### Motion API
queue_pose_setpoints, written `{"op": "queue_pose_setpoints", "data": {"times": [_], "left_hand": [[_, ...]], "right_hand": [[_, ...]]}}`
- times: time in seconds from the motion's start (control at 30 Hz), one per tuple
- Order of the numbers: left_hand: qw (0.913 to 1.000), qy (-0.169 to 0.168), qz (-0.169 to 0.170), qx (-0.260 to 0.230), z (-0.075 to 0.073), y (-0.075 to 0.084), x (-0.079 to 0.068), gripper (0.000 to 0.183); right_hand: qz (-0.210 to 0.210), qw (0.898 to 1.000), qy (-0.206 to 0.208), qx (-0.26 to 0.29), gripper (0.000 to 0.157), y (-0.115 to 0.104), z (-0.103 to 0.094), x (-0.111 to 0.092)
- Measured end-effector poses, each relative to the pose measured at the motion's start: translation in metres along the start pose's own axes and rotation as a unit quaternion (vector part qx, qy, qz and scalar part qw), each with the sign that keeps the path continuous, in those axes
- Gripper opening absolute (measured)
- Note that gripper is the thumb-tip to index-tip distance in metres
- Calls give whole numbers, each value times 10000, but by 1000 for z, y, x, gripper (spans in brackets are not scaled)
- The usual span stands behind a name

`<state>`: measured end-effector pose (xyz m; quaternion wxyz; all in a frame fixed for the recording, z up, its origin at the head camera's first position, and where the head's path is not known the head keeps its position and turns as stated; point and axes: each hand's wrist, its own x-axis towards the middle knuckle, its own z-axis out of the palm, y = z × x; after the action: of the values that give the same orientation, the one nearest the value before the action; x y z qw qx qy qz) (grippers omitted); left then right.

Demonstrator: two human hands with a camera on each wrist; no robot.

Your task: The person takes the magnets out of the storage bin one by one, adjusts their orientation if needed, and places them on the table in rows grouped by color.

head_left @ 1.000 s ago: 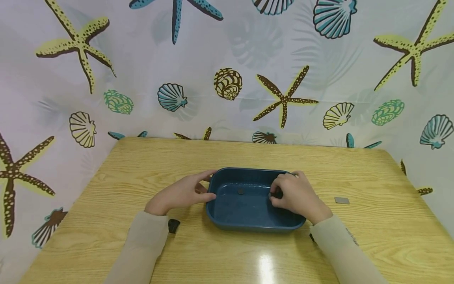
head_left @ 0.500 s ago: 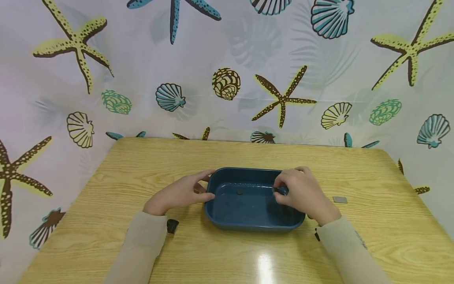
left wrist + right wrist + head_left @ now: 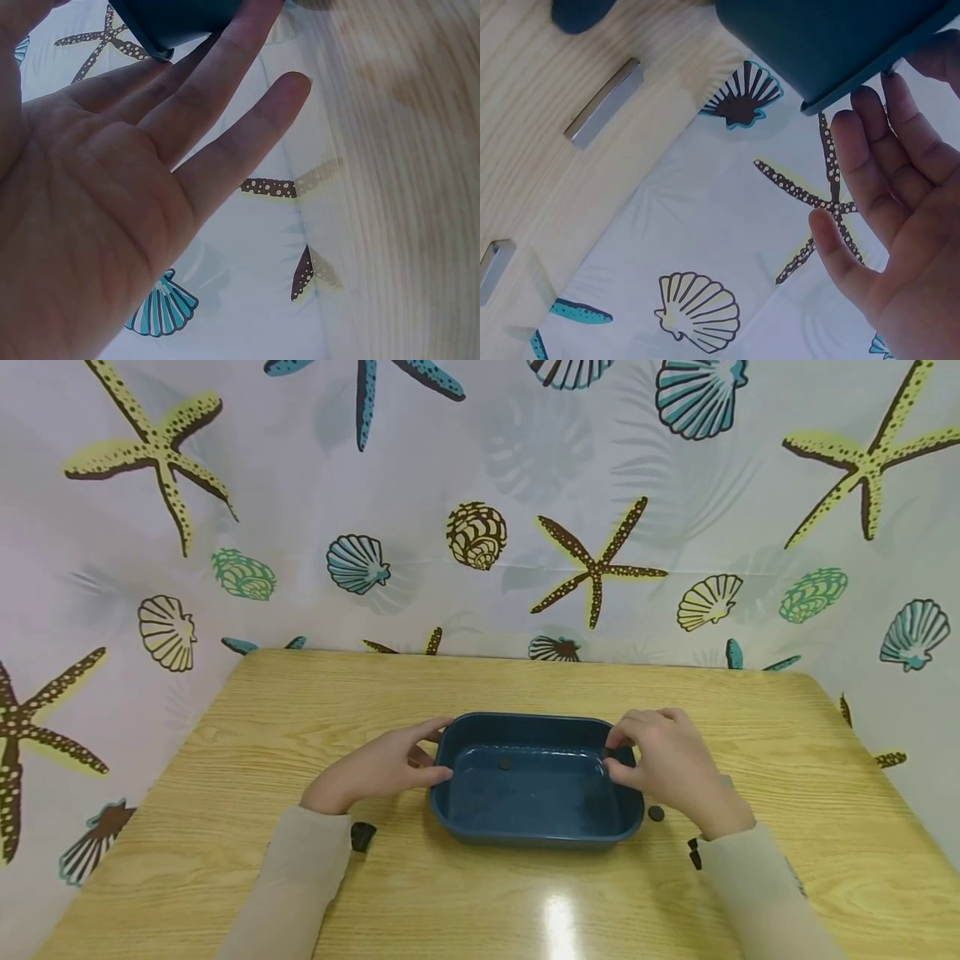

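Observation:
A dark blue rectangular tray stands mid-table in the head view. At its left end my left hand touches the rim, thumb in front and fingers behind; the left wrist view shows those fingers straight. My right hand is over the tray's right end. Between its thumb and fingertips it pinches a small dark round piece, mostly covered by the fingers. One dark disc lies inside the tray towards the left. Another disc lies on the table just beyond the right rim.
Right of the tray, a flat grey metal bar lies on the wooden table; a second bar shows at the right wrist view's edge. Small black pieces sit by both wrists. Behind hangs a curtain with starfish and shells.
My right hand has moved right, from inside the tray to over its right rim, with the small round piece. This uncovers the disc on the table. My left hand stays put.

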<state>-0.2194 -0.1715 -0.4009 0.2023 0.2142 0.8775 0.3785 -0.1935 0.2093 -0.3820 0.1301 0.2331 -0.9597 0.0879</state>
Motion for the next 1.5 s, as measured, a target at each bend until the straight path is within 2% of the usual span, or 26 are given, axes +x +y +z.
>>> {"op": "queue_pose_setpoints", "data": {"times": [0.33,0.53,0.97,1.17,1.5], "left_hand": [[10000,-24,69,-2,0,0,-1,79],[10000,-18,65,21,0,1,-1,79],[9999,4,99,80,1,0,0,79],[9999,-12,122,103,1,1,2,79],[9999,-11,69,100,1,1,1,79]], "right_hand": [[253,9991,198,266,12,13,-6,-15],[557,9975,205,386,11,21,-13,-27],[941,9950,226,241,10,42,-22,-46],[1126,9930,81,337,13,56,-25,-57],[1429,9860,-560,649,14,73,-28,-66]]}}
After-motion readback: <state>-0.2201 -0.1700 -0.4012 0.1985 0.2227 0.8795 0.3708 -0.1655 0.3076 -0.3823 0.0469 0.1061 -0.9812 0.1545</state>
